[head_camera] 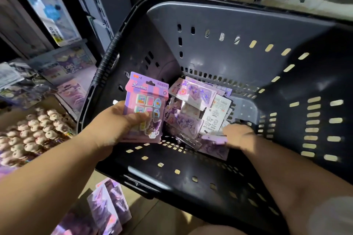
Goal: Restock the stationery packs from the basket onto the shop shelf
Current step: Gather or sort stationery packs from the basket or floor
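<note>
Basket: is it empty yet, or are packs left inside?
Not empty. A heap of purple stationery packs lies in the black basket; the right hand reaches among them, the left hand holds a Kuromi pack.

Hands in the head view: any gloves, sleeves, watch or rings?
No gloves on the left hand or right hand, and no watch or rings visible. Both forearms are bare. Pale fabric, perhaps a short sleeve, edges the right upper arm.

Pale sleeve (337,215) on right arm (282,173)
</note>
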